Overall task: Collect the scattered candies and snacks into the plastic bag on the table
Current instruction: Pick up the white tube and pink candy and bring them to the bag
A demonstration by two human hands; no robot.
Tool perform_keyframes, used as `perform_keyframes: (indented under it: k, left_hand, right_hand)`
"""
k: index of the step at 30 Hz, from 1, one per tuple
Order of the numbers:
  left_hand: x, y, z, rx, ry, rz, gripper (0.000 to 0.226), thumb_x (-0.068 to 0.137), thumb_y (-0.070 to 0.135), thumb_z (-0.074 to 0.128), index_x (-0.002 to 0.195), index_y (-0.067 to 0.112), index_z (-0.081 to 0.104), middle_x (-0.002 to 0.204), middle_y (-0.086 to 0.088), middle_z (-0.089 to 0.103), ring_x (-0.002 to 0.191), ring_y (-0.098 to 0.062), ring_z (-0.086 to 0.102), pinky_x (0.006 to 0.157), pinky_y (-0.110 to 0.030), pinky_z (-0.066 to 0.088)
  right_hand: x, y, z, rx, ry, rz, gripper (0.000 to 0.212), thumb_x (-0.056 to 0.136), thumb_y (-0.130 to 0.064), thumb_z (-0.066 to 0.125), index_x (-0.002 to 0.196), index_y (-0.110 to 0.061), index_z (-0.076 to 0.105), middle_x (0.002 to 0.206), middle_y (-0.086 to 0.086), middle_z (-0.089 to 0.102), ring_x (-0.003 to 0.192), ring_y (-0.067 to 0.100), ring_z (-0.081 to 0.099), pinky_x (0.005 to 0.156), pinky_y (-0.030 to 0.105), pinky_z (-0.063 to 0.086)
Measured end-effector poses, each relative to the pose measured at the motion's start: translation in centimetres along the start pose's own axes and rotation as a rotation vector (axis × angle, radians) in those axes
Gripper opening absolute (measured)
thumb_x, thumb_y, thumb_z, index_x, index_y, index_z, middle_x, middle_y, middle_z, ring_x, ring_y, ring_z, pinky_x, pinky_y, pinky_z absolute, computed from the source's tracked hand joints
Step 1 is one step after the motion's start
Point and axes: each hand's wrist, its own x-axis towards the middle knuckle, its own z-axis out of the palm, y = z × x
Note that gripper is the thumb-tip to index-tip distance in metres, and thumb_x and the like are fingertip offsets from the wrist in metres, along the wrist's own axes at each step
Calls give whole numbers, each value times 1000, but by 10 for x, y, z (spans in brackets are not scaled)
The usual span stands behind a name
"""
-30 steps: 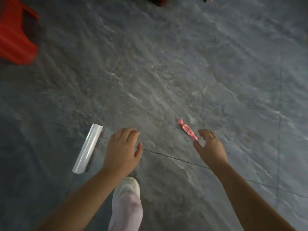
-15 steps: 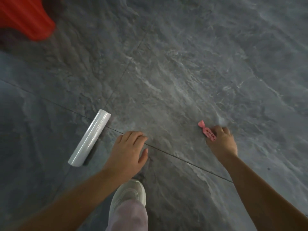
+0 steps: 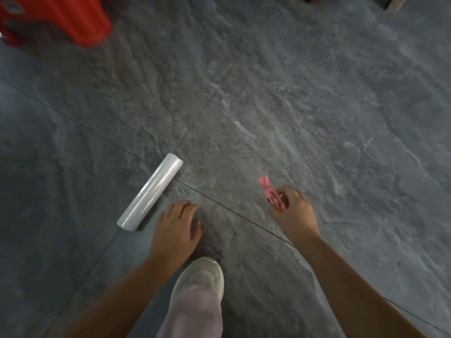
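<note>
My right hand [image 3: 294,213] pinches the pink candy [image 3: 272,195] to carry it bagward; my left hand [image 3: 177,226] hangs loosely uncurled, empty, just beside the white roll [image 3: 150,191].

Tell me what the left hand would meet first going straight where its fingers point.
Probably nothing: the left hand points forward and slightly right over grey floor tiles; the white roll lies just left of that line.

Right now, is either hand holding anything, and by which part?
The right hand pinches the pink candy by its lower half, the upper twisted end sticking out free. The left hand holds nothing.
</note>
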Motion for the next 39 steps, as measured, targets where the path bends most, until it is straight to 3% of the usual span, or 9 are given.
perform_keyframes:
  k: [4,9,15,19,22,27,31,34,39]
  left_hand:
    - [1,-35,-4,-34,75,-119,38,76,27,47,105,6,59,103,-17,64,92,-35,61,77,-45,50]
    - [10,-71,3,-111,152,-304,44,64,4,75,105,-1,58,105,-24,61,90,-43,58,77,-50,49]
    - [29,-94,2,-172,168,-417,55,65,6,75,116,0,54,112,-24,57,99,-42,53,83,-49,44]
    - [35,-109,-1,-138,90,-497,58,70,12,72,123,4,51,119,-24,53,107,-43,49,89,-47,39]
    - [34,-112,-4,-96,23,-509,59,73,14,70,127,10,47,120,-21,51,108,-40,47,88,-44,39]
    - [25,-102,3,-254,-79,-627,59,72,21,69,125,15,46,114,-18,53,97,-33,53,74,-32,41]
    - [7,-73,4,-415,7,-648,53,72,17,68,121,11,49,109,-13,55,75,-14,49,56,-16,35]
    - [-2,-42,-6,-526,58,-648,49,72,15,70,117,13,49,102,-7,54,68,-5,50,40,-8,37]
    - [7,13,-52,-600,34,-526,46,67,19,72,106,26,49,96,-1,57,75,-11,59,47,-15,45]
  right_hand:
    - [5,-33,28,37,-25,-93,20,76,-17,66,94,-16,58,88,4,57,63,12,48,58,24,34]
    - [17,-61,56,23,-89,-162,20,79,-19,66,97,-14,59,91,6,62,68,14,53,53,18,31]
    - [28,-76,74,50,-109,-185,18,79,-22,65,94,-15,59,90,6,63,70,14,56,53,11,35]
    - [27,-77,75,65,-121,-191,18,79,-19,66,94,-11,59,88,7,65,73,19,57,64,26,41]
    - [21,-71,73,65,-117,-183,18,79,-19,66,94,-12,59,87,6,64,70,16,56,63,25,39]
    - [11,-53,65,71,-75,-143,16,78,-19,67,92,-14,60,86,7,64,69,17,57,63,26,41]
    - [2,-36,61,81,-66,-121,16,78,-20,67,91,-15,59,86,5,63,65,10,54,53,16,36]
    - [3,-29,50,106,-28,-91,18,77,-16,67,93,-13,59,88,7,62,67,17,54,56,22,34]
    - [0,-26,-9,154,61,29,15,78,-15,65,90,-16,56,85,7,61,70,22,54,60,25,33]
